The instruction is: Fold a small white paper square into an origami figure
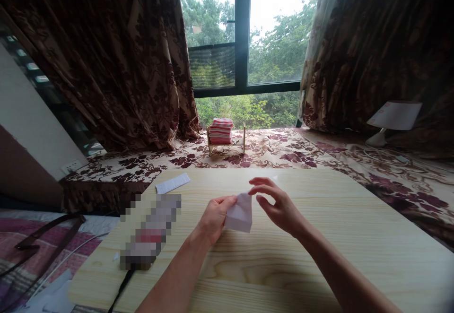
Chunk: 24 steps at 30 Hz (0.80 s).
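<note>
White paper box (240, 216) above the table, pinched between left hand's (213, 219) thumb and fingers, its far side hidden; right hand's (278, 207) fingers spread beside its top, contact unclear. Pixelated object (152, 232) unreadable, left; printed slip (173, 183) beyond it. Pale wood-grain table (283, 265), floral-covered ledge (283, 150), curtains (142, 62), window (242, 34)

The tabletop (269, 275) is pale yellow, brown-grained; the paper (241, 216), whitish lilac. From them, the stacked cloths (220, 133) at 12 o'clock are striped pinkish-red and white, the lampshade (397, 116) at 2 white, the curtain (149, 67) at 10 brown-flowered.
</note>
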### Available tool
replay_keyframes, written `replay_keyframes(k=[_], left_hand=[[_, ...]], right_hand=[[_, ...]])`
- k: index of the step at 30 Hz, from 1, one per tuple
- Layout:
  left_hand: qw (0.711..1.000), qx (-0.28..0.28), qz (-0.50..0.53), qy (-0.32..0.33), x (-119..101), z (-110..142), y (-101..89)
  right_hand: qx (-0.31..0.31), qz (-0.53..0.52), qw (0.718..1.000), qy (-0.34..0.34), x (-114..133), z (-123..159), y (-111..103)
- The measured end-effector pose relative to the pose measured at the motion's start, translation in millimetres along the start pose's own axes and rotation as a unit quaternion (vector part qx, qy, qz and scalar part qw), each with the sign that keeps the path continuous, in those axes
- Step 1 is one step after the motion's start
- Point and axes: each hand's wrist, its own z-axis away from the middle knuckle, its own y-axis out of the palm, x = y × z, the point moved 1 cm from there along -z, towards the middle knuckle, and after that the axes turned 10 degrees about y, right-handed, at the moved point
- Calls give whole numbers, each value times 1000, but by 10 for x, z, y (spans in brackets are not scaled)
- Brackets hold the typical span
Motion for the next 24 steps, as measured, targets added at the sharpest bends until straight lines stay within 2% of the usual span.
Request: replay_keyframes(k=[4, 10, 16, 24], left_hand=[[998, -27, 27, 48, -10, -23, 6], [996, -21, 50, 65, 35, -33, 59], [997, 0, 66, 48, 66, -19, 96], [998, 18, 66, 8, 66, -11, 82]], right_hand=[[-60, -64, 991, 100, 7, -20, 26], [-37, -148, 970, 191, -2, -11, 183], [6, -206, 954, 219, -3, -6, 213], [-22, -229, 947, 223, -43, -9, 200]])
